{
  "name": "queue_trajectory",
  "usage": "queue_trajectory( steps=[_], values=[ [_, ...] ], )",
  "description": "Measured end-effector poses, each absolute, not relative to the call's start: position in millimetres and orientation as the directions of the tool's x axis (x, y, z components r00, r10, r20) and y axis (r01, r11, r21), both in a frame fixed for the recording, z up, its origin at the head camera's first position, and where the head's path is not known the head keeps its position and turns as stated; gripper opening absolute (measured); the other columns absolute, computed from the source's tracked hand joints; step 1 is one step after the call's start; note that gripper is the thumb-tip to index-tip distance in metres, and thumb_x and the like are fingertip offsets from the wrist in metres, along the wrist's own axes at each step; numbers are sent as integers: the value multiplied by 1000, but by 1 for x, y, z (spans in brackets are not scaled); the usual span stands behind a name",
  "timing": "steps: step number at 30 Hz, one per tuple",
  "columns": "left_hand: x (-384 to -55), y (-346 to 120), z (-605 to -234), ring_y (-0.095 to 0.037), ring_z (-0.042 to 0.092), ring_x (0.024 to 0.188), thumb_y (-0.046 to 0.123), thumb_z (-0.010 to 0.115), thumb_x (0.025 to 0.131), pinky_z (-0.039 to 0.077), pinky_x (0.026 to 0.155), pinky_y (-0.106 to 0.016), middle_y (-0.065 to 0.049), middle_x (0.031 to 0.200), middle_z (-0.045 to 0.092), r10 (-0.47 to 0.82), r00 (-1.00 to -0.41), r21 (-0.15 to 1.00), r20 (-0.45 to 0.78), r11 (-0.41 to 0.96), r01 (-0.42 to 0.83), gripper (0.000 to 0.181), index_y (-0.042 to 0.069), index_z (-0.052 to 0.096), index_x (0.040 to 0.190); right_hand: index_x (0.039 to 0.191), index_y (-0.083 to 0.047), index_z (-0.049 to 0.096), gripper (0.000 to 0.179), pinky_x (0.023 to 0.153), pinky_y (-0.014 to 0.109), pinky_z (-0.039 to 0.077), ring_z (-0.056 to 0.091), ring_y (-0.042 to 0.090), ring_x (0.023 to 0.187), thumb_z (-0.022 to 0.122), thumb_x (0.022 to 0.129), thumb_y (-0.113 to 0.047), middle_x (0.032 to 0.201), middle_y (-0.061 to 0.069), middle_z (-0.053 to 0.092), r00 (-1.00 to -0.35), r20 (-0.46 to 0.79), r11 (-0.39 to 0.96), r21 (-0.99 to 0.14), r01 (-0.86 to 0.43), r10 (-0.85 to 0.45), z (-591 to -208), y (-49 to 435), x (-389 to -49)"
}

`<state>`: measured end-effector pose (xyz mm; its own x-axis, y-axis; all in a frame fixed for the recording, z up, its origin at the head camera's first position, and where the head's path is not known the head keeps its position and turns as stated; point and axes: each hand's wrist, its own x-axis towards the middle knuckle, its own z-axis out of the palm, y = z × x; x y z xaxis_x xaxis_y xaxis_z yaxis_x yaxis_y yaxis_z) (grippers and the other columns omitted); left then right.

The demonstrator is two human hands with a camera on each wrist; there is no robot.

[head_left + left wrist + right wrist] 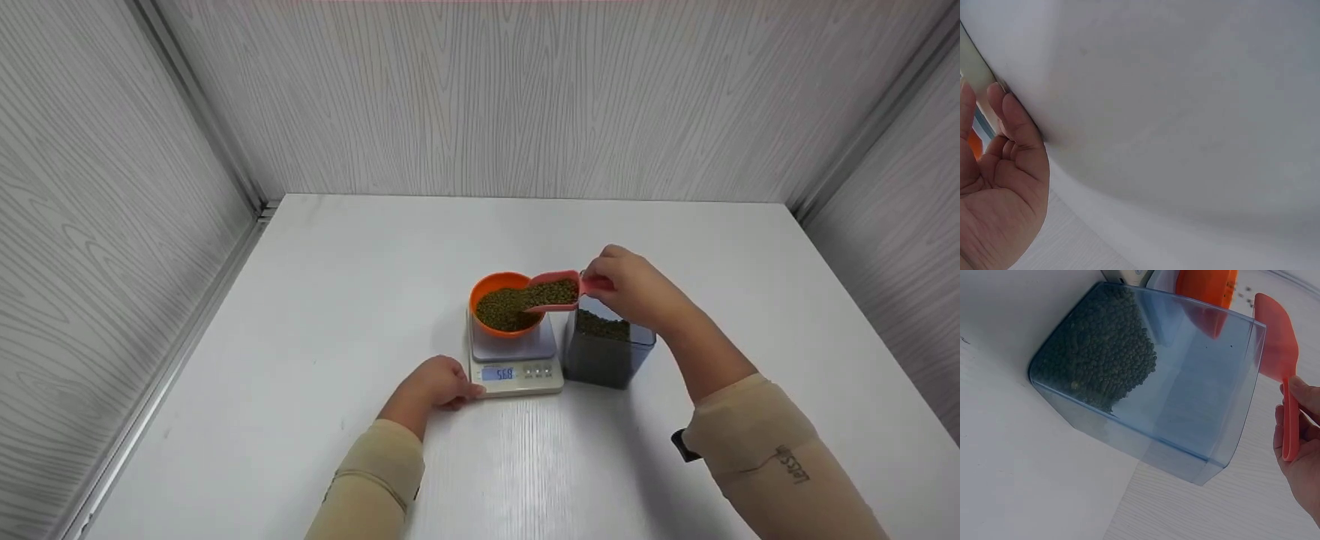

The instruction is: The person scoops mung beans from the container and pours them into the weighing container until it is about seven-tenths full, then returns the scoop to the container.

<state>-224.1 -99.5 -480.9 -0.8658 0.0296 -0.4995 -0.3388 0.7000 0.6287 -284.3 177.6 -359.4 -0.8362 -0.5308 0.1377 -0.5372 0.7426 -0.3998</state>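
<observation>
My right hand grips the handle of a pink scoop holding small green beans. Its tip is tilted over the rim of an orange bowl, and a few falling beans show between them in the right wrist view. Green beans also lie in the bowl, which stands on a white kitchen scale with a lit display. At the scale's front left corner, my left hand holds the edge between thumb and fingers; the left wrist view shows those fingers curled there.
Just right of the scale stands a clear bluish plastic container, partly filled with the same beans. The right forearm passes over the table beyond it. Pale wood-grain panels close off the back and both sides.
</observation>
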Motion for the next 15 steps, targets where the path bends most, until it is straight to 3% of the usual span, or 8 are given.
queue_trajectory(
  steps=[10,15],
  values=[
    [-224,-99,-482,-13,51,58,29,74,76,44,56,-25,-2,62,56,40,-866,641,-498,690,-336,28,9,57,69,92,-2,65,9,71,35,48,53,21,80,62,84,-3,90,9,54,-772,236,697,-335,-634,-589,-359,169,-284],
    [-223,-99,-482,-13,52,58,28,74,76,44,57,-25,-2,63,57,38,-868,646,-495,684,-339,28,9,56,68,93,-2,65,9,71,35,48,52,22,80,62,84,-3,89,10,53,-774,227,708,-312,-633,-591,-358,165,-284]
  ],
)
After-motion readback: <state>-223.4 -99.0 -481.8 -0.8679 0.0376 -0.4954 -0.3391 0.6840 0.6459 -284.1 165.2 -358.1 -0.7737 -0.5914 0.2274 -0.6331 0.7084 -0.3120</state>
